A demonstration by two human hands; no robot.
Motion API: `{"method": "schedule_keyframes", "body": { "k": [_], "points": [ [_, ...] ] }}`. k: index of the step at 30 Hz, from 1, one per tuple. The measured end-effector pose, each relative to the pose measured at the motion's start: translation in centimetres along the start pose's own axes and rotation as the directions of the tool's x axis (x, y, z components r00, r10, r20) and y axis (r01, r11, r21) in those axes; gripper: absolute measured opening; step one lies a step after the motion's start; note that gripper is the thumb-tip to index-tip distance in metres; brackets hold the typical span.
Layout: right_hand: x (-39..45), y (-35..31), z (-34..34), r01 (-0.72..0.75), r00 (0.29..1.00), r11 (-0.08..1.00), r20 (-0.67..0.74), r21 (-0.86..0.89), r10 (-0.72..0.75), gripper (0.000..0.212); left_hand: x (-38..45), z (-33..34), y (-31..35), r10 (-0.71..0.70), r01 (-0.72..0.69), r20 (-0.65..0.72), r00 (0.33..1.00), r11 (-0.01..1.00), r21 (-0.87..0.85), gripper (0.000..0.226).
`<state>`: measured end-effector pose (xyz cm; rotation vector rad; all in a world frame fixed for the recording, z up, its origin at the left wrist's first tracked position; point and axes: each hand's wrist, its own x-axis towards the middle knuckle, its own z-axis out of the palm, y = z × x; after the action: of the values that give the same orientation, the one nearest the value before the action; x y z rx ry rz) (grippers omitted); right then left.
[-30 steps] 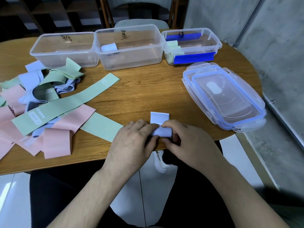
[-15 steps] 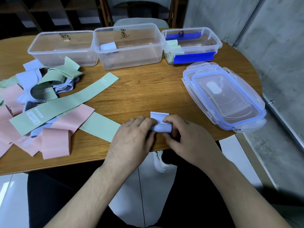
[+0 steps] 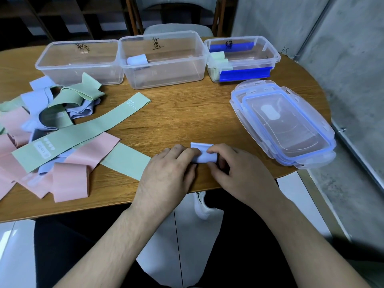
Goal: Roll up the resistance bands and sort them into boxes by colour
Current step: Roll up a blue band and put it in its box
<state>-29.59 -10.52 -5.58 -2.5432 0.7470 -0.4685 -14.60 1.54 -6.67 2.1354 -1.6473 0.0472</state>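
Observation:
A lilac resistance band (image 3: 204, 155), nearly all rolled, lies near the table's front edge with a short flat tail past it. My left hand (image 3: 168, 173) and my right hand (image 3: 232, 173) both grip the roll from either side. Three clear boxes stand along the back: the left box (image 3: 80, 63) holds nothing, the middle box (image 3: 164, 61) holds one lilac roll (image 3: 137, 59), the right box (image 3: 242, 57) holds green rolls (image 3: 220, 61). A loose pile of pink, green and lilac bands (image 3: 54, 132) covers the table's left side.
Stacked clear lids with blue rims (image 3: 284, 125) lie on the right of the round wooden table (image 3: 187, 113). A chair (image 3: 176, 28) stands behind the boxes. A concrete wall is on the right.
The roll has moved further from me as my hands turned it, and the flat tail beyond it has grown shorter.

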Motion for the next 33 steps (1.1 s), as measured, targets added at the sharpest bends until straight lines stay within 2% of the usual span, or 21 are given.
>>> {"method": "schedule_keyframes", "body": {
  "k": [5,15,19,23,27,30,33],
  "points": [
    [0.0,-0.1,0.0,0.007,1.000,1.000,-0.009,-0.003,-0.007,0.032,0.5,0.0,-0.2,-0.016,0.016,0.021,1.000,1.000,-0.001,0.033],
    [0.8,0.4,0.1,-0.009,1.000,1.000,-0.005,-0.028,0.009,0.029,0.4,0.1,0.2,-0.018,0.019,0.038,0.999,1.000,-0.016,0.037],
    [1.3,0.5,0.1,-0.019,0.998,0.999,-0.054,-0.031,0.017,0.039,0.6,0.2,-0.1,-0.013,0.013,0.054,0.998,1.000,-0.006,0.042],
    [2.2,0.9,0.2,-0.057,0.998,0.996,-0.024,-0.075,0.056,0.046,0.9,0.1,0.0,-0.017,0.019,0.068,0.998,1.000,-0.024,0.046],
    [2.7,0.9,0.1,-0.086,0.996,0.995,-0.018,-0.051,0.085,0.031,0.9,0.1,0.1,-0.066,0.071,0.040,0.997,0.987,-0.142,0.043],
    [2.8,0.7,-0.1,-0.115,0.993,0.992,-0.005,0.053,0.115,0.025,0.9,0.2,0.4,-0.132,0.133,0.023,0.991,0.951,-0.281,0.037],
    [2.9,0.2,-0.1,-0.199,0.979,0.955,0.009,0.220,0.202,0.025,1.3,-0.1,1.0,-0.270,0.265,0.060,0.961,0.837,-0.479,0.033]
  ]
}}
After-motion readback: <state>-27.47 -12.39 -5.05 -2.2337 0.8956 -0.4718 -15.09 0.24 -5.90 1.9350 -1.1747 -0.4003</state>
